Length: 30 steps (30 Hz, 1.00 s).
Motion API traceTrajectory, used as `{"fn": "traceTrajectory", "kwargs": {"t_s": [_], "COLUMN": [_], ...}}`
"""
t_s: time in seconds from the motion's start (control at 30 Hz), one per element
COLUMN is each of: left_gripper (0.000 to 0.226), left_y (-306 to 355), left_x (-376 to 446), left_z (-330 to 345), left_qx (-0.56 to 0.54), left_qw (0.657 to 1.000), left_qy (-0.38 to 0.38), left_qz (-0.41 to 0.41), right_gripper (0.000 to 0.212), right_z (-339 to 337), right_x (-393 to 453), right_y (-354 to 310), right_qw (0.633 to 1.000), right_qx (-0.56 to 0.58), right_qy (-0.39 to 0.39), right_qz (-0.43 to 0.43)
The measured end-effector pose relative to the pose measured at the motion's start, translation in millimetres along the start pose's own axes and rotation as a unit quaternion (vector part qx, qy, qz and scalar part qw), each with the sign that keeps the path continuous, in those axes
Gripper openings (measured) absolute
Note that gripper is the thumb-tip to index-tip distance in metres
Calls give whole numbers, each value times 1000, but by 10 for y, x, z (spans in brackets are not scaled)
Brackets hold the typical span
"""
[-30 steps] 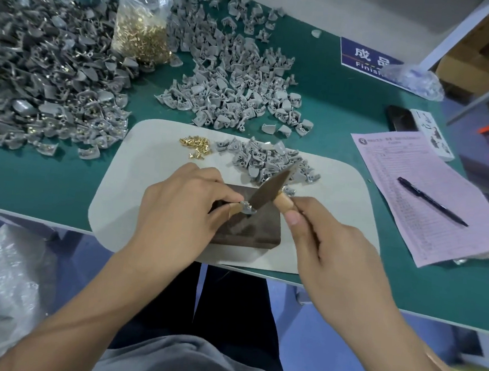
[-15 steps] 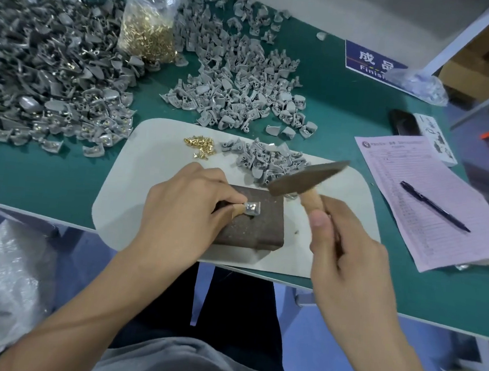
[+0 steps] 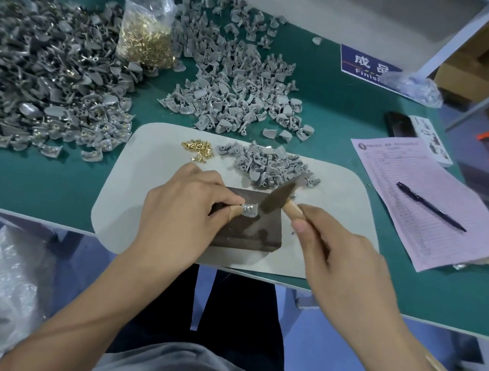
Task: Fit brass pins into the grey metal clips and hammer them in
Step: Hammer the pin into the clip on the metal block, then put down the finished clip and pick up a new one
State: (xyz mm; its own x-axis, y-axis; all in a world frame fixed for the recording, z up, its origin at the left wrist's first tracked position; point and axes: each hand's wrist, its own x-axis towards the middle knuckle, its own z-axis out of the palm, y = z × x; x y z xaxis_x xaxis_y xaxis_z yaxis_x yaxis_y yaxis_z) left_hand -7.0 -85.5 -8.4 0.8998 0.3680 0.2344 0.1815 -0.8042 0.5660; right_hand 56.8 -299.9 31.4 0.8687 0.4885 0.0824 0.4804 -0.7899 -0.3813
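One small clip [image 3: 248, 210] (stiff, light, likely skittish unless gripped by its edge) sits on the dark block [image 3: 248, 230], pinched by the left hand [image 3: 186, 210], right hand [image 3: 341, 253] clamped round the hammer [image 3: 276, 198].

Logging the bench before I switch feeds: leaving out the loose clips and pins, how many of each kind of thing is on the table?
Hammer: 1
Dark block: 1
Grey mat: 1
Bag of brass pins: 1
Pen: 1
Pink form: 1
Blue sign: 1
Total: 7
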Motion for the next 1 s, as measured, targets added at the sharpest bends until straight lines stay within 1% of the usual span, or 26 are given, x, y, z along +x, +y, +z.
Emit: {"fn": "traceTrajectory", "kwargs": {"t_s": [0.07,0.1,0.13,0.2,0.23,0.3,0.4,0.5,0.57,0.63,0.77,0.8,0.87,0.93,1.0], "left_gripper": [9,9,9,9,9,9,9,10,9,8,7,7,6,7,7], "left_y": [-4,-4,-5,-3,-4,-4,-9,-14,-7,4,2,-2,-17,-43,-92], "left_x": [3,6,10,11,10,5,-1,0,1,-3,-11,-8,-10,-46,-93], "left_z": [-3,-3,-3,-7,-10,-12,-11,-1,-2,-7,1,9,33,55,43], "left_qx": [2,1,0,1,3,8,3,0,3,7,10,10,-7,-61,-108], "left_qw": [1000,1000,1000,1000,1000,1000,1000,1000,1000,1000,1000,1000,1000,998,993], "left_qy": [0,0,0,-2,-4,-4,-6,-9,-9,-8,-5,-5,-1,8,38], "left_qz": [0,-1,-3,-4,-2,2,-2,-7,-3,-1,5,8,14,3,-16], "right_gripper": [34,34,34,34,34,31,29,39,41,40,41,40,33,26,22], "right_z": [-14,4,32,58,46,13,54,139,195,261,343,343,322,294,302], "right_x": [-11,-25,-35,-42,-30,6,37,36,28,46,86,95,135,206,317], "right_y": [-53,-81,-105,-89,-44,60,212,359,414,427,361,341,283,145,-97], "right_qw": [998,996,997,999,999,999,994,984,977,972,962,962,968,982,985], "right_qx": [46,70,74,47,34,22,5,-66,-82,-112,-179,-189,-182,-97,-7], "right_qy": [47,47,29,-27,-33,5,56,58,67,75,47,53,105,154,157], "right_qz": [12,11,6,3,3,22,89,153,183,193,200,191,138,43,-66]}}
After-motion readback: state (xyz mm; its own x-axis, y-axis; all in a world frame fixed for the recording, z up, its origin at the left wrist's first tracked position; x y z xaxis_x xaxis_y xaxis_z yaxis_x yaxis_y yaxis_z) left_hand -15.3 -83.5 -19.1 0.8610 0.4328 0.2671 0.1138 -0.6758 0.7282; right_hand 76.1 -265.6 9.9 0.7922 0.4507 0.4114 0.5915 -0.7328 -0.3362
